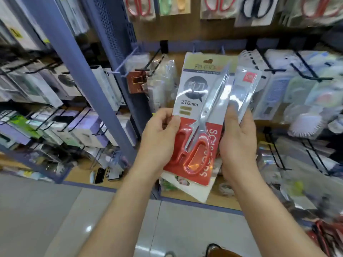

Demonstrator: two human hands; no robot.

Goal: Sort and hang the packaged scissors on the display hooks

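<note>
The person's left hand (161,138) pinched the red-handled scissors pack (200,101) at its left edge, thumb curled over the card. The right hand (235,143) curled round a slimmer clear pack (243,89) just beside and partly behind it. Both packs were held up before the shelf, below the hanging scissors (217,4). With lower packs (187,186) fanned underneath, a loosened grip would probably let a glossy sleeve slide to the floor. The small hang hole (207,61) could also miss a black hook (274,70) or tear.
</note>
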